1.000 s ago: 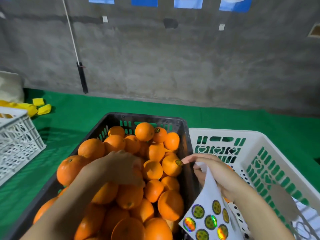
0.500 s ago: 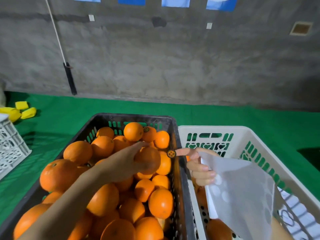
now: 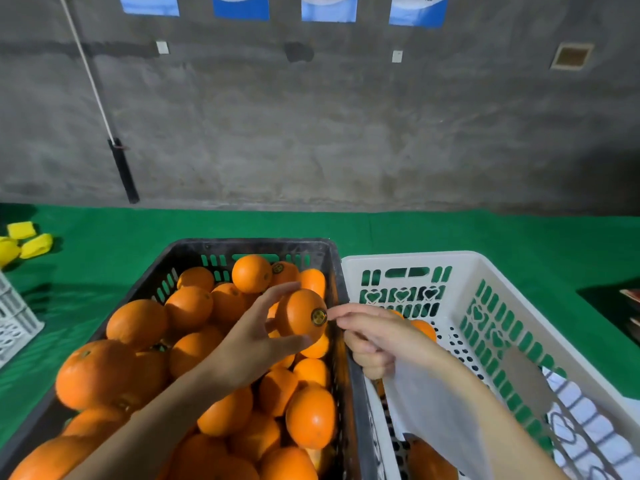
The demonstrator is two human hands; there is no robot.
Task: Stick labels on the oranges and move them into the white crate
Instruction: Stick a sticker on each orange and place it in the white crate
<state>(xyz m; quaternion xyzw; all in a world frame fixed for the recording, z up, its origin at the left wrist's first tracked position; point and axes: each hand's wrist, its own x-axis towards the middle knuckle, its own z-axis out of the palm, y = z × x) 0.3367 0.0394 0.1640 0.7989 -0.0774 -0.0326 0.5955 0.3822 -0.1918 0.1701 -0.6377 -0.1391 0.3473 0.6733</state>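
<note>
My left hand (image 3: 258,336) grips an orange (image 3: 297,315) above the right side of the black crate (image 3: 242,244), which is piled with several oranges. A round gold label (image 3: 319,317) sits on the held orange's right face. The index fingertip of my right hand (image 3: 372,336) touches that label, while its other fingers curl round the white sticker sheet (image 3: 436,420) that hangs down over the white crate (image 3: 460,259). Two or three oranges lie in the white crate, partly hidden by my right hand and the sheet.
A green mat (image 3: 415,233) covers the surface up to a grey concrete wall. Another white crate (image 3: 15,323) stands at the left edge, with yellow pieces (image 3: 26,242) behind it. A black-handled pole (image 3: 121,168) leans on the wall.
My left hand lifted an orange out of the pile and turned it toward the white crate. My right hand brought a label over on its fingertip and set it on the orange.
</note>
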